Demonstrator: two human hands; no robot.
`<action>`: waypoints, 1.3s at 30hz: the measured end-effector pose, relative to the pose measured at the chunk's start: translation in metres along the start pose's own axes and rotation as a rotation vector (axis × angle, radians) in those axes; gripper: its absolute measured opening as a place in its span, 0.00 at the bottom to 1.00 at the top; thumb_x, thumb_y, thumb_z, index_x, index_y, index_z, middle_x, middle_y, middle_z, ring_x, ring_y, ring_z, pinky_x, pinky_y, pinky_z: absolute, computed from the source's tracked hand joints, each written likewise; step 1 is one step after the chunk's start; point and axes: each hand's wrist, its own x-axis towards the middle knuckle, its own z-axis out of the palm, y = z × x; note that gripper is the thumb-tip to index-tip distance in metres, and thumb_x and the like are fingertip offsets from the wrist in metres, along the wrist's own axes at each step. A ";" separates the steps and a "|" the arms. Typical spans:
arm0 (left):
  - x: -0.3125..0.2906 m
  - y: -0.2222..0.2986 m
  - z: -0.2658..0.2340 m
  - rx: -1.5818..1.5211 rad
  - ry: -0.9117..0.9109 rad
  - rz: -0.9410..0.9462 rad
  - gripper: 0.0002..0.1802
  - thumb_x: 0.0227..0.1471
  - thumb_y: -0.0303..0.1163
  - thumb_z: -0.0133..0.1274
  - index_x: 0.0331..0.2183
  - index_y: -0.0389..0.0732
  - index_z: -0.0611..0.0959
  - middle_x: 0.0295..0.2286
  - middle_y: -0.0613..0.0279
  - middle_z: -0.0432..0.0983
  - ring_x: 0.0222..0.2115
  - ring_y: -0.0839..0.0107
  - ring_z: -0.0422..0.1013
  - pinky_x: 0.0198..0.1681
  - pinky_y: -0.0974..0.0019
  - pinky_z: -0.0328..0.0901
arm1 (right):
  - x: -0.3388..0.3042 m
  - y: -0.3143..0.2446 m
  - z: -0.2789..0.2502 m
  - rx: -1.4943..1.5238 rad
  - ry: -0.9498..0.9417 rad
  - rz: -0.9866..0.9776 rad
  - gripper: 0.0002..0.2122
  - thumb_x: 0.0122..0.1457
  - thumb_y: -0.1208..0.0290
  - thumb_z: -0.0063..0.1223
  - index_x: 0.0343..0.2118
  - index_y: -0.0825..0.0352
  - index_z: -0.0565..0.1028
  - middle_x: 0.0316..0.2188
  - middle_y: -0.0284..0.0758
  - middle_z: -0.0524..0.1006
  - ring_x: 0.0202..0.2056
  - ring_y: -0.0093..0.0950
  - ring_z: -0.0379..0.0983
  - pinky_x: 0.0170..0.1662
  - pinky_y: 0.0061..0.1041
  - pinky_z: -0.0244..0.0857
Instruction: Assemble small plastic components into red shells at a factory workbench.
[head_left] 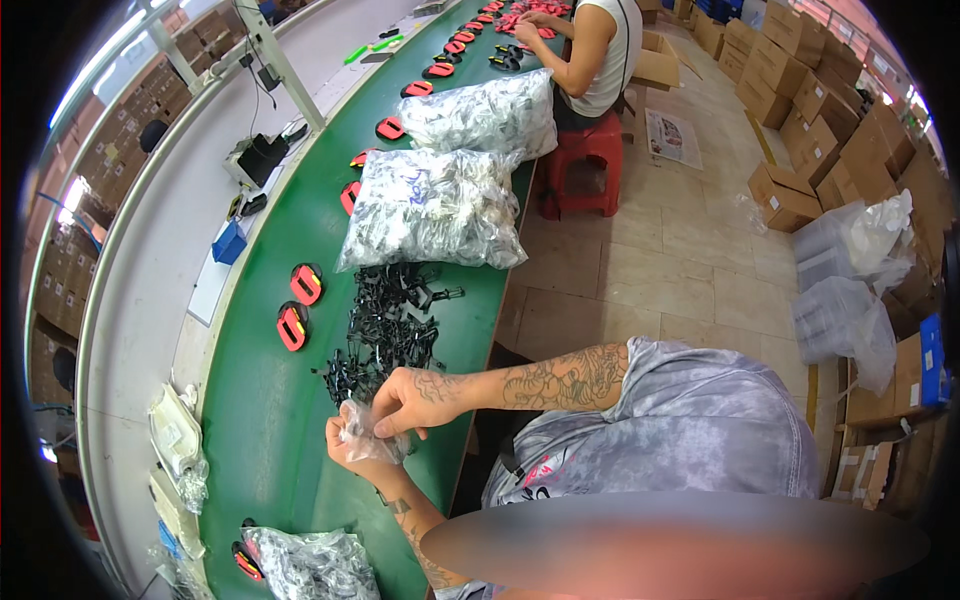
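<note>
Left-hand fingers and right-hand fingers pinch crinkled clear plastic film. Spindly black plastic parts heap the green desk.

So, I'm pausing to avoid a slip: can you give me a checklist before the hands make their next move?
1. Left hand holding the crumpled clear plastic: ok.
2. Right hand holding the same plastic, thumb on it: ok.
3. What the plastic contains: cannot tell, too small and partly covered by fingers.
4. Black parts laid out singly: not ok, they lie in a tangled heap beside the hands.
5. Nearest pair of red-and-black pieces apart from that heap: ok, bare green surface shows between.
6. Nearer large filled bag sealed: cannot tell.
</note>
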 end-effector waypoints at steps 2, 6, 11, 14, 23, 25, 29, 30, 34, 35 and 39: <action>0.000 -0.004 0.000 -0.041 0.005 -0.005 0.16 0.60 0.27 0.53 0.22 0.44 0.68 0.23 0.73 0.67 0.23 0.82 0.59 0.26 0.75 0.54 | -0.003 -0.003 0.000 -0.022 0.067 0.003 0.14 0.61 0.63 0.63 0.35 0.72 0.82 0.24 0.32 0.81 0.19 0.19 0.74 0.24 0.21 0.68; -0.009 0.025 0.016 -0.136 0.078 -0.253 0.07 0.60 0.26 0.51 0.28 0.40 0.72 0.24 0.69 0.70 0.24 0.80 0.65 0.27 0.69 0.64 | -0.004 -0.011 -0.005 -0.079 0.151 -0.024 0.09 0.61 0.69 0.62 0.34 0.72 0.82 0.25 0.35 0.82 0.20 0.21 0.76 0.25 0.23 0.69; 0.001 0.018 -0.036 -0.241 -0.218 -0.277 0.17 0.67 0.42 0.50 0.40 0.36 0.78 0.31 0.64 0.76 0.27 0.76 0.70 0.29 0.72 0.67 | 0.015 -0.004 -0.017 -0.249 0.422 -0.242 0.08 0.53 0.80 0.55 0.36 0.72 0.82 0.28 0.45 0.83 0.32 0.30 0.82 0.38 0.31 0.73; -0.006 0.018 -0.022 -0.129 -0.157 -0.266 0.15 0.66 0.41 0.54 0.41 0.37 0.78 0.27 0.66 0.75 0.23 0.78 0.67 0.27 0.73 0.63 | 0.042 -0.002 -0.019 -0.365 0.251 -0.310 0.12 0.48 0.80 0.52 0.36 0.72 0.82 0.28 0.45 0.83 0.32 0.33 0.82 0.37 0.31 0.74; 0.004 -0.014 -0.067 0.002 0.189 -0.141 0.13 0.63 0.36 0.57 0.28 0.41 0.79 0.21 0.68 0.71 0.19 0.77 0.68 0.22 0.70 0.65 | 0.093 -0.007 -0.042 -0.557 0.481 -0.393 0.05 0.51 0.76 0.58 0.29 0.69 0.84 0.29 0.41 0.84 0.33 0.30 0.82 0.40 0.29 0.75; 0.003 -0.004 -0.069 -0.079 0.173 -0.169 0.14 0.62 0.36 0.60 0.25 0.41 0.80 0.20 0.75 0.69 0.21 0.84 0.61 0.24 0.73 0.54 | 0.090 -0.020 -0.044 -0.542 0.417 -0.340 0.09 0.54 0.73 0.61 0.38 0.69 0.83 0.31 0.37 0.83 0.33 0.24 0.80 0.40 0.26 0.74; 0.000 0.010 -0.074 -0.105 0.168 -0.168 0.14 0.61 0.35 0.60 0.24 0.41 0.80 0.20 0.75 0.70 0.20 0.85 0.61 0.23 0.74 0.55 | 0.103 -0.029 -0.037 -0.734 0.264 -0.206 0.12 0.55 0.70 0.64 0.40 0.69 0.82 0.27 0.32 0.79 0.29 0.21 0.75 0.37 0.24 0.71; 0.000 0.012 -0.073 -0.139 0.141 -0.164 0.15 0.61 0.35 0.61 0.24 0.41 0.80 0.20 0.75 0.70 0.20 0.85 0.62 0.23 0.74 0.55 | 0.108 -0.030 -0.035 -0.741 0.258 -0.227 0.12 0.53 0.69 0.63 0.39 0.68 0.83 0.26 0.33 0.79 0.28 0.23 0.75 0.36 0.26 0.71; -0.010 0.014 -0.081 -0.157 0.168 -0.201 0.15 0.61 0.36 0.60 0.24 0.41 0.80 0.21 0.75 0.71 0.21 0.85 0.62 0.23 0.75 0.57 | 0.121 -0.022 -0.027 -0.748 0.209 -0.168 0.13 0.53 0.74 0.55 0.42 0.67 0.79 0.21 0.29 0.73 0.25 0.19 0.69 0.31 0.24 0.67; -0.016 0.012 -0.079 -0.140 0.136 -0.218 0.14 0.62 0.36 0.60 0.25 0.41 0.80 0.22 0.73 0.72 0.21 0.84 0.63 0.24 0.75 0.58 | 0.114 -0.019 -0.030 -0.805 0.200 -0.205 0.12 0.53 0.75 0.53 0.42 0.67 0.79 0.20 0.27 0.71 0.23 0.18 0.66 0.30 0.23 0.64; -0.009 0.013 -0.081 -0.121 0.064 -0.249 0.10 0.62 0.36 0.59 0.29 0.41 0.81 0.24 0.72 0.73 0.23 0.84 0.65 0.27 0.75 0.61 | 0.123 -0.024 -0.037 -0.660 0.277 -0.220 0.13 0.52 0.77 0.54 0.42 0.68 0.78 0.17 0.25 0.66 0.20 0.17 0.62 0.27 0.22 0.60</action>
